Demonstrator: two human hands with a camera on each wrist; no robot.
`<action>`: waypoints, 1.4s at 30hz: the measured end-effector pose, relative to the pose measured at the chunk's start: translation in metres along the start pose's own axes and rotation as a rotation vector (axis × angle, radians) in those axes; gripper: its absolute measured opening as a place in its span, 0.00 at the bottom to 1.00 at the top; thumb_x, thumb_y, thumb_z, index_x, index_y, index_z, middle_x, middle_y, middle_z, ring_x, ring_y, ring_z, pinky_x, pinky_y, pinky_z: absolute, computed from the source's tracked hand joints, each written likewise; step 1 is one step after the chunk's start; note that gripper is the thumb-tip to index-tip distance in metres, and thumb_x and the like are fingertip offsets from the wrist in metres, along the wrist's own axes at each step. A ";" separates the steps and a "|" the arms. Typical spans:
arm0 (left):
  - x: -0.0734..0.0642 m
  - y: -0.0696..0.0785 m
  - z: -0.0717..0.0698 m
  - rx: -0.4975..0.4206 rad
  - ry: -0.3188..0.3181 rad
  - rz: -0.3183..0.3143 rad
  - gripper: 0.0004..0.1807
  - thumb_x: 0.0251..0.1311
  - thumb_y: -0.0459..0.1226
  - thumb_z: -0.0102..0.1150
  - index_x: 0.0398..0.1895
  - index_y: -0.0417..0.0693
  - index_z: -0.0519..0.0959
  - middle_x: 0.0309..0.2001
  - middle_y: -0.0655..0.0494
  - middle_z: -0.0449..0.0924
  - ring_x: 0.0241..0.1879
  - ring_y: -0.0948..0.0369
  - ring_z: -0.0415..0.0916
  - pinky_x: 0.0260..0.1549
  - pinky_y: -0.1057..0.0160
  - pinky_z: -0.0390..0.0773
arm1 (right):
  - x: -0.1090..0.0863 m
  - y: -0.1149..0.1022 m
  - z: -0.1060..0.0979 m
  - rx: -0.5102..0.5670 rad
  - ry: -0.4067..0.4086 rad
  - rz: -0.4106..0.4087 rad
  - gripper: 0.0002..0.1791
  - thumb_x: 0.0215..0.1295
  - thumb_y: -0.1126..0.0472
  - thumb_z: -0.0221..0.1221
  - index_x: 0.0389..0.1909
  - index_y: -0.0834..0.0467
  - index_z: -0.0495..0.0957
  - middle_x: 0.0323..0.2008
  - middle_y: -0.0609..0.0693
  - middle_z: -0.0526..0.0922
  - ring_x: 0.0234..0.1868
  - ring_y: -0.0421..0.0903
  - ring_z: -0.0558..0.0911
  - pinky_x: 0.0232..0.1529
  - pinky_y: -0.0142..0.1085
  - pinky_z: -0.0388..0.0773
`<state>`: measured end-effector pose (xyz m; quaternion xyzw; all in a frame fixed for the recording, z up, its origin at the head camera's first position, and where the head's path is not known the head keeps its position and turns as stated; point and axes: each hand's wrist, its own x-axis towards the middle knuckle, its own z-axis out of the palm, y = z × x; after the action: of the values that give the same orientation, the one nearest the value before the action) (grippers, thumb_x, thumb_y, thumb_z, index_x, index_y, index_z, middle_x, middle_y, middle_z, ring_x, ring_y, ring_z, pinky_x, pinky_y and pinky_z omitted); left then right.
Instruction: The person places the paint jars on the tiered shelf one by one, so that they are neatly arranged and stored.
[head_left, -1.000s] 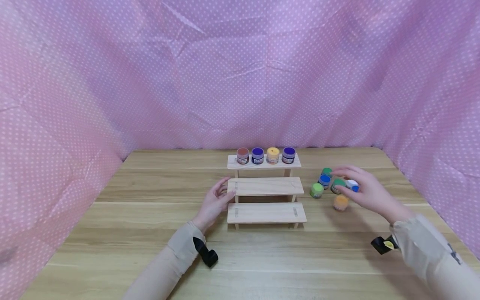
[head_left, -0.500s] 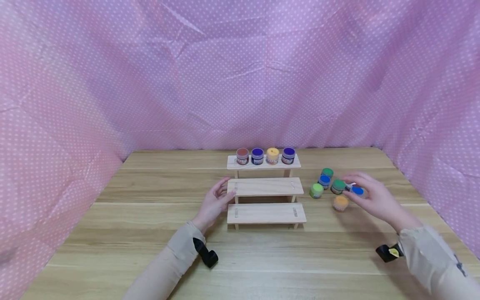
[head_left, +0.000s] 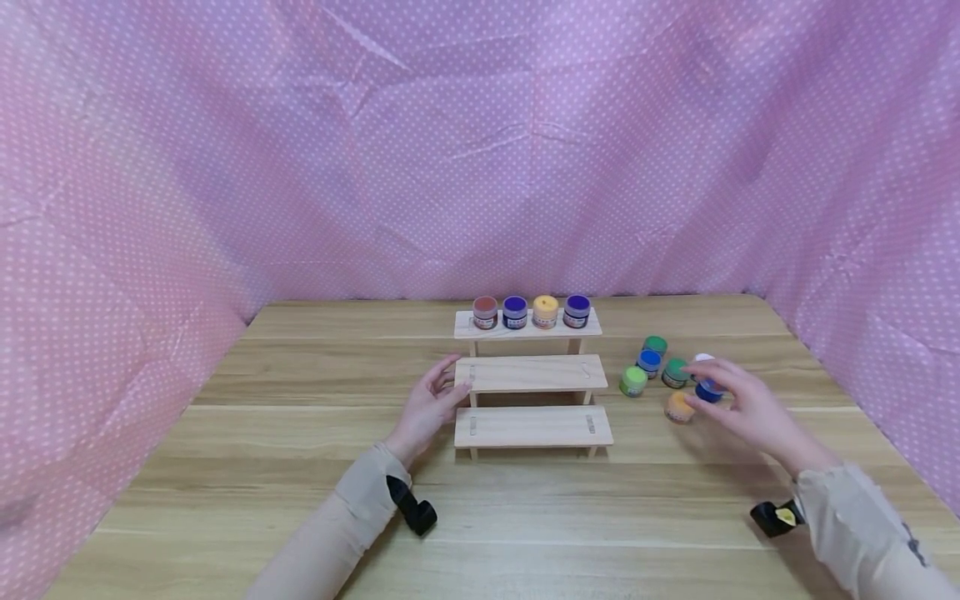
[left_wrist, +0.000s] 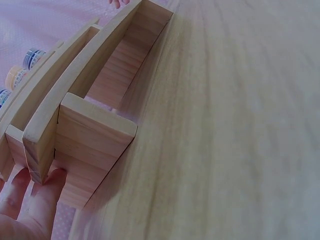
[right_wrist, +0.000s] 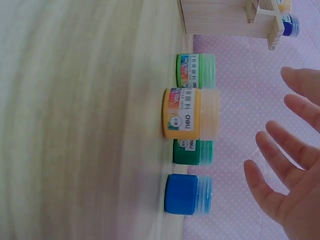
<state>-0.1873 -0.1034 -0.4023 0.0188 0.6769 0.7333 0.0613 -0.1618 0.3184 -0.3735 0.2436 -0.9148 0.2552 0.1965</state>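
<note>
My left hand (head_left: 427,408) rests at the left end of a three-tier wooden display rack (head_left: 531,373); its fingertips touch the wood, as the left wrist view also shows. Over the loose paint jars on the right hovers my right hand (head_left: 750,414), fingers spread and holding nothing. Nearest to it are an orange paint jar (head_left: 679,408) and a blue paint jar (head_left: 708,392), partly hidden by the fingers. In the right wrist view, a gap separates the fingers from the upright orange jar (right_wrist: 182,114) and the blue jar (right_wrist: 182,194).
Brown, purple and yellow jars (head_left: 546,312) stand in a row on the top tier. Light green (head_left: 633,381), dark green (head_left: 676,372), blue (head_left: 648,362) and white (head_left: 703,358) jars stand right of the rack. A pink dotted cloth (head_left: 480,167) hangs behind the wooden table (head_left: 315,358).
My right hand has shifted from over the green and white jars rightward, then nearer to me, beside the blue and orange jars. The left hand and rack stay still.
</note>
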 end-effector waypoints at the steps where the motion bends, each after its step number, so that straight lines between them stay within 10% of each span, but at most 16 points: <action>1: 0.000 0.000 0.000 0.003 0.000 0.000 0.32 0.62 0.29 0.55 0.70 0.47 0.60 0.51 0.50 0.74 0.34 0.68 0.74 0.19 0.75 0.65 | -0.001 0.000 0.000 -0.006 -0.016 0.010 0.23 0.50 0.66 0.68 0.49 0.63 0.77 0.49 0.61 0.78 0.46 0.36 0.77 0.39 0.31 0.79; 5: 0.000 -0.001 0.000 0.011 -0.002 -0.002 0.32 0.62 0.30 0.55 0.70 0.48 0.60 0.54 0.47 0.73 0.34 0.68 0.73 0.19 0.75 0.64 | -0.003 -0.001 0.002 -0.007 -0.072 0.040 0.23 0.53 0.64 0.67 0.52 0.64 0.76 0.51 0.65 0.77 0.45 0.60 0.79 0.41 0.49 0.79; 13: -0.001 0.001 0.001 0.013 -0.001 0.000 0.32 0.63 0.29 0.55 0.70 0.45 0.59 0.56 0.43 0.72 0.38 0.68 0.75 0.22 0.74 0.69 | -0.007 -0.002 0.002 0.090 -0.167 0.154 0.25 0.59 0.60 0.64 0.56 0.65 0.72 0.56 0.70 0.70 0.50 0.69 0.75 0.43 0.58 0.76; 42: -0.001 0.002 0.001 0.012 0.018 -0.022 0.33 0.62 0.29 0.55 0.70 0.47 0.59 0.57 0.42 0.71 0.40 0.67 0.75 0.25 0.73 0.73 | -0.007 -0.003 0.008 0.060 -0.206 0.184 0.25 0.58 0.56 0.65 0.55 0.62 0.74 0.55 0.67 0.74 0.51 0.66 0.75 0.48 0.59 0.74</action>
<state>-0.1866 -0.1023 -0.3999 0.0050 0.6820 0.7286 0.0629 -0.1568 0.3141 -0.3825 0.1893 -0.9406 0.2730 0.0700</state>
